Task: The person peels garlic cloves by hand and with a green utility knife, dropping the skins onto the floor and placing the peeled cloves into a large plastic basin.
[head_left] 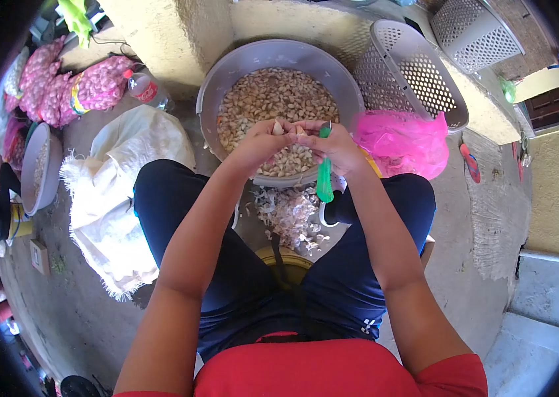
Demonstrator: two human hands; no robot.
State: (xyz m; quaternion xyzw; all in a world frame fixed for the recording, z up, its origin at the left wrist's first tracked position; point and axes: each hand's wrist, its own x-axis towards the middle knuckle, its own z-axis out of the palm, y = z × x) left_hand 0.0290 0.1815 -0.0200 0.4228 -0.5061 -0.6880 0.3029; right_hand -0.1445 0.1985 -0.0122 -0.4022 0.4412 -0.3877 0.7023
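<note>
Both my hands meet over the near part of a large grey basin (205, 99) that holds many pale garlic cloves (279, 92). My left hand (263, 142) is closed, pinching a small pale clove (278, 128). My right hand (336, 147) is wrapped round a green-handled knife (324, 180), whose handle hangs down below the palm. The fingertips of the two hands touch, and a small piece between them is partly hidden. Below the basin, between my legs, a heap of peels and cloves (291, 215) lies on the floor.
A white sack (121, 192) lies at the left, near a plastic bottle (147, 89) and pink net bags of bulbs (97, 86). A smaller basin (41, 169) stands far left. Right of the large basin are a pink bag (405, 142) and a perforated basket (418, 73).
</note>
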